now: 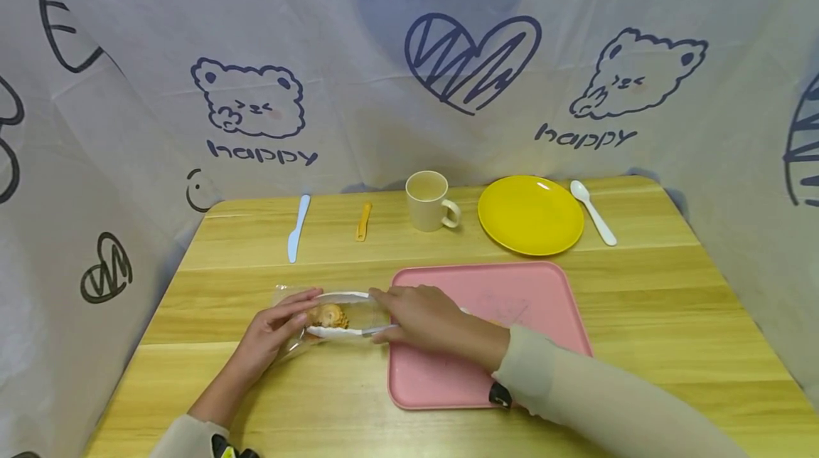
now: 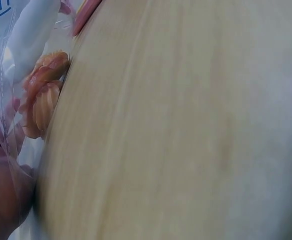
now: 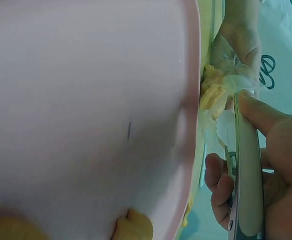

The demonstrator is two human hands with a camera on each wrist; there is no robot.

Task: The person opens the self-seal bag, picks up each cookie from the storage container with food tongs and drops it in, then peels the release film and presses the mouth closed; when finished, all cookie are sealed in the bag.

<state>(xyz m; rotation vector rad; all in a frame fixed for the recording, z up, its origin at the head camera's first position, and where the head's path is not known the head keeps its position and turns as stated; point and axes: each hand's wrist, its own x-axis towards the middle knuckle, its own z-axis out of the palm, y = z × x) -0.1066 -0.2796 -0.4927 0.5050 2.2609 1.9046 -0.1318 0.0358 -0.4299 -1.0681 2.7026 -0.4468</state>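
Twisted pastries [image 1: 331, 316] sit inside a clear plastic bag [image 1: 283, 294] on the wooden table [image 1: 320, 401], just to the left of the pink tray [image 1: 448, 383]. The left hand [image 1: 276, 326] grips the bag, its fingers and thumb part-way closed on the plastic. The right hand [image 1: 422, 316] has its fingers and thumb curled round the white-handled tongs [image 3: 248, 175]. The tongs' two arms stand apart and reach into the bag from the right, with a pastry showing between them in the head view; I cannot tell whether the tips touch it.

The right forearm, in a pale sleeve [image 1: 576, 373], crosses over the tray. In the right wrist view a rounded tan-yellow piece [image 3: 135, 227] shows over the tray at the bottom, cut off by the edge.

Along the far side of the table, from left to right, lie a pale blue knife [image 1: 298, 230] and a short orange stick [image 1: 363, 222]; then come an upright cream mug [image 1: 425, 210] with its handle to the right, a yellow plate [image 1: 531, 216] and a white spoon [image 1: 593, 213] just beside the plate. Behind hangs a pale cloth [image 1: 358, 124] printed with bears, hearts and the word "happy".
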